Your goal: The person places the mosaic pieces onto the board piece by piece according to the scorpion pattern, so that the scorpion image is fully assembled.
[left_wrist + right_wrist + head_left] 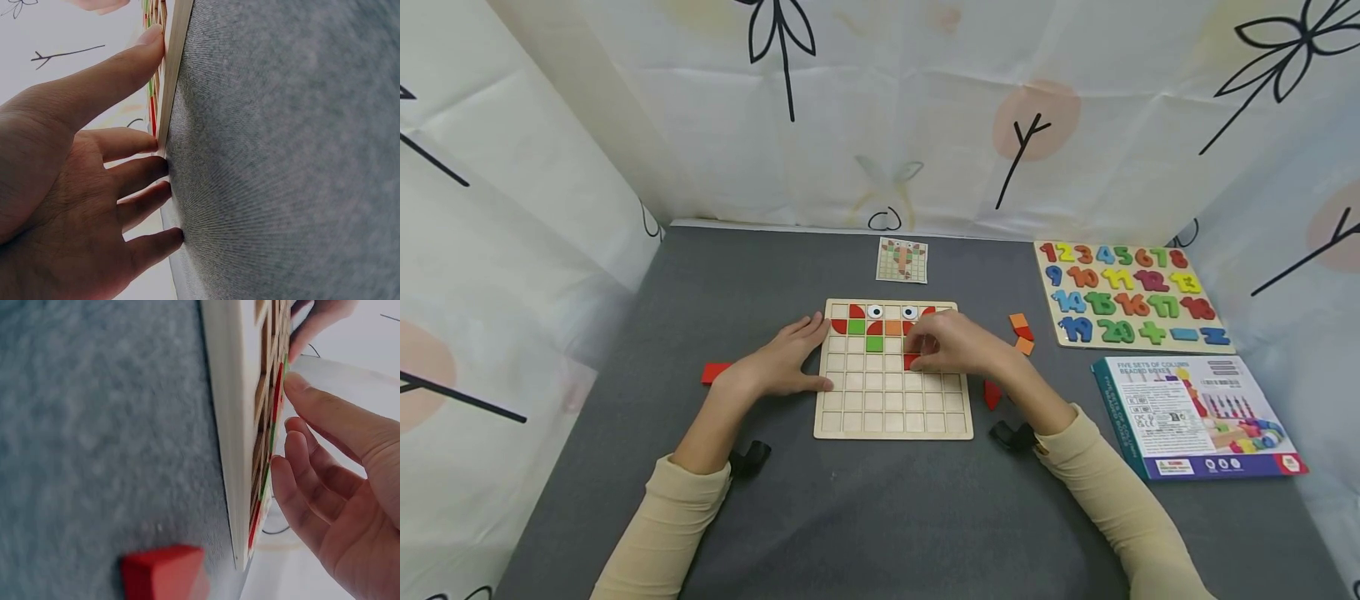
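Observation:
A wooden grid board (865, 417) lies on the dark cloth, with red, green, orange and eye-printed tiles in its upper cells. My left hand (786, 358) rests along the board's left edge, its thumb on the rim (177, 69) and its fingers extended. Over the right part of the board is my right hand (958, 343), fingers slightly bent. In the right wrist view its thumb tip touches a tile on the board, and nothing shows between thumb and fingers. A red tile (911, 362) sits by that thumb; the hand hides some cells.
A small pattern card (902, 260) lies behind the board. Orange tiles (1018, 321) and a red piece (992, 394) lie to its right, another red piece (715, 372) to its left. At right are a number puzzle (1067, 343) and a box (1202, 417).

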Available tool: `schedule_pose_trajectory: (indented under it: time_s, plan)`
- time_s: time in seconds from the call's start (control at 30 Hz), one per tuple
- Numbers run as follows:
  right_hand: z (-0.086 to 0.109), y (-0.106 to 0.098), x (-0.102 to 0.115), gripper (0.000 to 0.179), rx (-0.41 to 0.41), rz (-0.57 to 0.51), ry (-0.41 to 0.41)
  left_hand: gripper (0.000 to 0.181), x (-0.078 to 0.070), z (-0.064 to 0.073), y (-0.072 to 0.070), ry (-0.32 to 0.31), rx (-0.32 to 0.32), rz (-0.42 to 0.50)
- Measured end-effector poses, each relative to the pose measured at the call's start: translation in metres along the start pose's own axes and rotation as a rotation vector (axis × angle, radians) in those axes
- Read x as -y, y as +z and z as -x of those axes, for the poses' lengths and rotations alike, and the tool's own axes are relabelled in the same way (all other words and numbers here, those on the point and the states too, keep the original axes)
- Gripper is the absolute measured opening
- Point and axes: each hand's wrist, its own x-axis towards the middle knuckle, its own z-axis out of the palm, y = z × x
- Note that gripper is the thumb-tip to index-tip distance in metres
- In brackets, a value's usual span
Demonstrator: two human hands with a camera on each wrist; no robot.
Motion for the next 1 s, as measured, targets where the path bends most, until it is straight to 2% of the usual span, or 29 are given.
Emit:
schedule_pose_trajectory:
  time_s: [0.2, 0.43, 0.57, 0.73, 1.0]
  plan:
    - [0.017, -0.009, -0.005, 0.019, -0.033, -0.037, 0.056, 0.107, 0.000, -0.001, 0.000, -0.004, 0.002, -0.003]
    - [0.051, -0.017, -0.018, 0.018, -0.045, -0.089, 0.137, 0.107, 0.001, -0.001, 0.000, -0.003, 0.006, -0.006]
    - [0.070, -0.022, -0.025, 0.020, 0.001, -0.123, 0.186, 0.107, 0.001, -0.001, 0.000, -0.004, 0.009, -0.006]
    - [0.090, -0.027, -0.033, 0.021, 0.071, -0.136, 0.210, 0.106, 0.000, 0.000, -0.001, 0.000, 0.007, -0.008]
    - [0.104, -0.030, -0.041, 0.033, 0.165, -0.154, 0.235, 0.106, 0.001, 0.000, -0.001, 0.007, 0.002, -0.007]
